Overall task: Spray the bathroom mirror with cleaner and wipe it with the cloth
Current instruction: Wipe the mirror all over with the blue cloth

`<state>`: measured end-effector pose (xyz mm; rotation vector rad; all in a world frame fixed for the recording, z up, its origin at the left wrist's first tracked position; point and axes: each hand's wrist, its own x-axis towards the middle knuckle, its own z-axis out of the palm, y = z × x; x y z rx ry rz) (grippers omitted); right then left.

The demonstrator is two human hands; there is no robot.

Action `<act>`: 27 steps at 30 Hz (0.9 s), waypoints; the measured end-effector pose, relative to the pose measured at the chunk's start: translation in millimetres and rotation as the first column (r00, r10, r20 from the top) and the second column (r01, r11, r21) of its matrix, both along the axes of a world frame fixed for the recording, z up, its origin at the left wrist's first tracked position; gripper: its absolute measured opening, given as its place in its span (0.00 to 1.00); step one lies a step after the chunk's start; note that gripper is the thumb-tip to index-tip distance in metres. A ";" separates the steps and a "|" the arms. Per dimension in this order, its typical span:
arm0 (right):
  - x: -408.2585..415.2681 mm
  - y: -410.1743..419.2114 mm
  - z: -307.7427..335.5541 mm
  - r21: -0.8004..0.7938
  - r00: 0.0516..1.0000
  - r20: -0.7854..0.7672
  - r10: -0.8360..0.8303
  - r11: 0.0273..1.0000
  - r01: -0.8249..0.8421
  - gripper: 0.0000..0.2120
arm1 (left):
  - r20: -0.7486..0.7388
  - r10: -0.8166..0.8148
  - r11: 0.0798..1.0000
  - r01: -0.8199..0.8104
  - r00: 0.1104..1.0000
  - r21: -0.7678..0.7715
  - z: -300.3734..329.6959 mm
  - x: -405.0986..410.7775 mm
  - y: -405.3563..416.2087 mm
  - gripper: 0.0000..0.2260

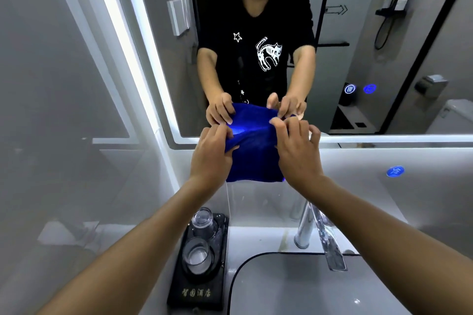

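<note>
Mirror (256, 33) bottom edge: cloth (252, 153) two-handed.

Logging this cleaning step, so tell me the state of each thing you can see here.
blue cloth: held up, hanging, by the mirror's lower edge
left hand: gripping the cloth
right hand: pinching the cloth
mirror: edge light on
two glasses: on black tray
faucet: no water running

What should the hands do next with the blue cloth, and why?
Probably press the blue cloth flat against the mirror and start wiping. The left hand and the right hand both pinch its top edge, holding it up right by the mirror's bottom edge, and no spray bottle is in view.
</note>
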<state>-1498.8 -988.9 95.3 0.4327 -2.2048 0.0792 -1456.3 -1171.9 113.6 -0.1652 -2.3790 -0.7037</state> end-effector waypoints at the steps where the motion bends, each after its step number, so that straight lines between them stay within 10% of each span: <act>1: 2.5 -0.4 3.0 -0.052 0.998 0.064 -0.014 0.999 0.018 0.23 | 0.012 -0.028 0.999 0.027 1.000 0.035 0.1 3.7 1.3 0.09; 13: 69.2 96.1 35.9 -0.338 0.804 0.433 0.407 0.901 -0.273 0.08 | 0.113 -0.217 0.849 0.131 0.970 0.512 25.0 65.1 52.7 0.13; 27: 162.4 352.6 55.5 -0.597 0.710 0.576 0.405 0.802 0.026 0.10 | 0.233 -0.548 0.705 0.293 0.803 0.646 35.0 98.7 293.6 0.05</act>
